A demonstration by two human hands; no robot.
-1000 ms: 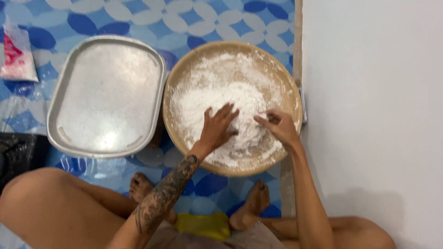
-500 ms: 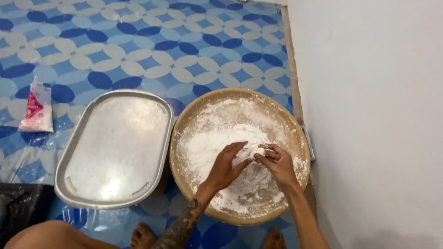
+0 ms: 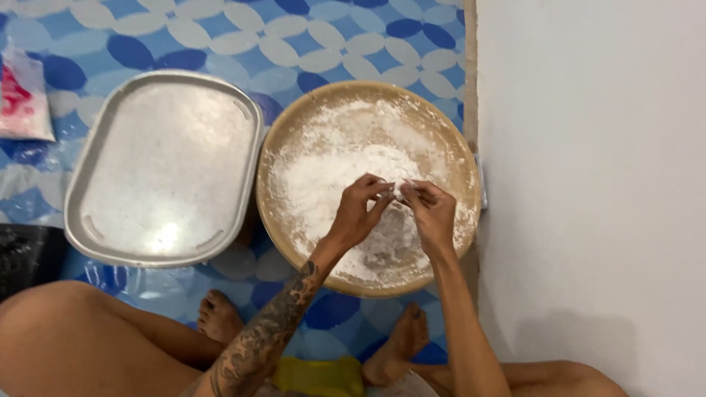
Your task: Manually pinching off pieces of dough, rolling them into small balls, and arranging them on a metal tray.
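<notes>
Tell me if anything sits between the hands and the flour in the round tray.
Nothing visible does. The left hand and right hand are raised just above the flour in the round tray, fingertips pinched together over the heap. The metal tray lies off to the side.

The round tray (image 3: 294, 140) is looking like matt tan wood or woven fibre, and powdery white flour (image 3: 331, 169) is coating it in a dry, dull layer. The oblong tray (image 3: 165, 165) beside it is showing brushed grey metal, shining softly where light is catching it. The floor (image 3: 220, 37) is gleaming like glossy patterned vinyl. The wall (image 3: 588, 184) is appearing smooth, matt and white. The packet (image 3: 22, 103) is looking like shiny plastic.
</notes>
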